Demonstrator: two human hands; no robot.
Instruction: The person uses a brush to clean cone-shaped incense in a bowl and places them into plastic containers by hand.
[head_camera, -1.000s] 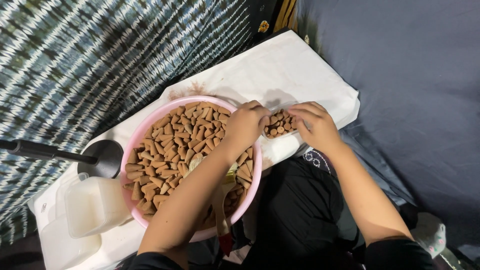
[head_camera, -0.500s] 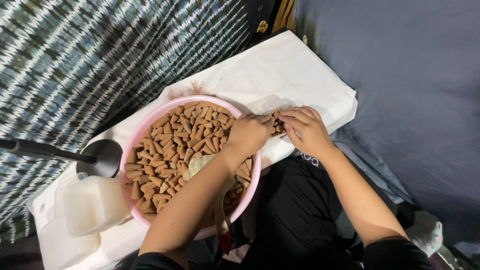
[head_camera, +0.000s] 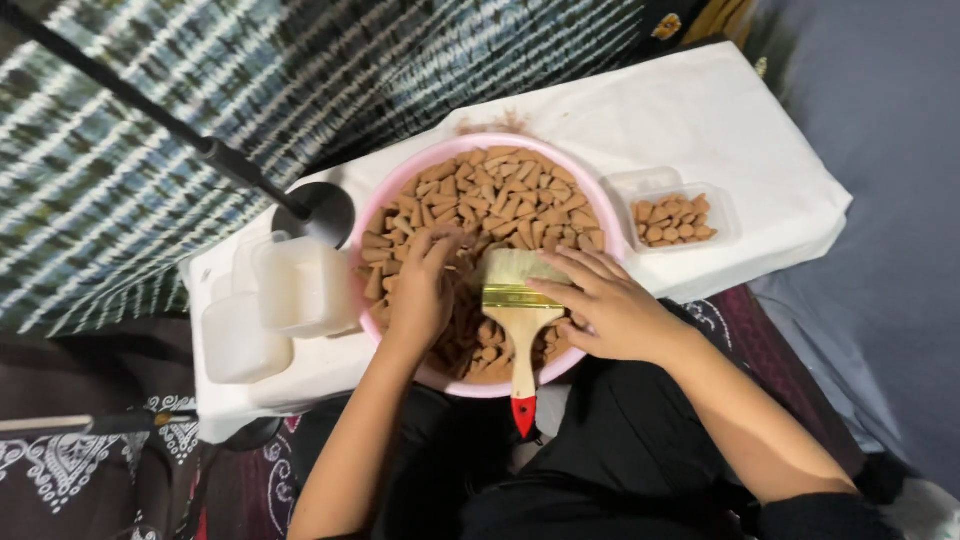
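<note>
A pink round basin (head_camera: 392, 190) on a white-covered low table holds several brown cone-shaped pieces (head_camera: 505, 195). A flat paintbrush (head_camera: 519, 318) with a wooden handle and red tip lies across the basin's near side. My left hand (head_camera: 420, 290) rests palm down on the cones left of the brush, fingers curled into them. On the basin's near right side my right hand (head_camera: 610, 308) lies with fingers spread, touching the brush's metal band. A small clear plastic box (head_camera: 678, 218) to the right holds several cones.
Stacked empty clear plastic boxes (head_camera: 290, 285) stand left of the basin. A black stand with a round base (head_camera: 322, 212) rises at the back left. Patterned blue cloth hangs behind; the white table cover (head_camera: 700, 120) extends to the right. My black-clothed lap is below.
The view has shifted. Both hands moved from the small box at the right back to the basin; the box now sits alone with cones in it. The brush is now uncovered.
</note>
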